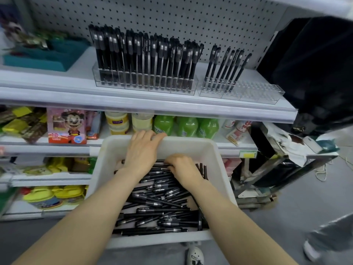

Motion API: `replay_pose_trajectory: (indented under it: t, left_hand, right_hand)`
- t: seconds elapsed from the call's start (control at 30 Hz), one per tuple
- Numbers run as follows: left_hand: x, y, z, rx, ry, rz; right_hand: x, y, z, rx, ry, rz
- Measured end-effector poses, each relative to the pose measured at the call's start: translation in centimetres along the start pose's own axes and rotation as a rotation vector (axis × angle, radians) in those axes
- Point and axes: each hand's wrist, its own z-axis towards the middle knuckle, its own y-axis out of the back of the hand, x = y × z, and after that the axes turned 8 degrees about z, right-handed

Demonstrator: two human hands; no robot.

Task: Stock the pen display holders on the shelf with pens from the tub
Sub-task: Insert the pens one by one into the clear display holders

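Below the shelf (pixel 145 104), tub (pixel 191 147) pens (pixel 158 205) hide the right hand's (pixel 184 169) fingertips.

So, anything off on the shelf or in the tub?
Nothing spilled or broken. The right holder is mostly empty, its few pens leaning right, while the left holder is full. Loose pens in the tub lie jumbled; a few stand against its right wall.
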Motion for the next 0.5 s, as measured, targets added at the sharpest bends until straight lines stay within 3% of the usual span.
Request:
replay_pose_trajectory:
  t: [0.27,0.5]
  left_hand:
    - [-0.1,0.2,-0.2,-0.01,0.006,-0.003]
    - [-0.1,0.3,0.1,0.044,0.016,-0.001]
  right_hand:
    - [-0.6,2.1,-0.9,0.067,-0.211,-0.347]
    - [-0.6,1.7,-0.1,0.056,-0.157,-0.226]
